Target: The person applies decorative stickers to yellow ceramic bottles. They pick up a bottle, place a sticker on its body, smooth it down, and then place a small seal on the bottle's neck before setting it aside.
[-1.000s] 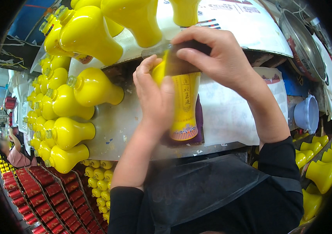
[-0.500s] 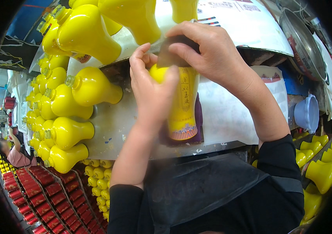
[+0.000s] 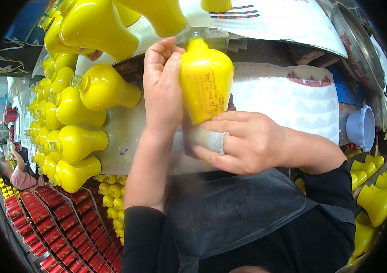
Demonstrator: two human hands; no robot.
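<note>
A glossy yellow bottle (image 3: 208, 68) with a clear glass neck and dark printed characters lies before me, its neck pointing away. My left hand (image 3: 163, 82) is along its left side, fingers curled and thumb at the bottle's shoulder. Around the narrow lower end my right hand (image 3: 243, 142) is closed, covering the base. One finger of that hand wears a grey knitted sleeve (image 3: 212, 140). A bit of purple cloth (image 3: 231, 103) shows beside the bottle; the dark pad is out of sight.
More yellow bottles (image 3: 111, 86) are lined up at the left and far edge. A printed transfer sheet (image 3: 293, 109) lies right of my bottle. Beyond are a blue-grey bucket (image 3: 360, 127) and a metal pan (image 3: 357, 48). Red cylinders (image 3: 61, 223) fill the lower left; a person (image 3: 19, 175) is behind.
My right hand has moved from the bottle's top with a dark pad down to its lower end. The bottle has shifted away from me, and its neck is now uncovered.
</note>
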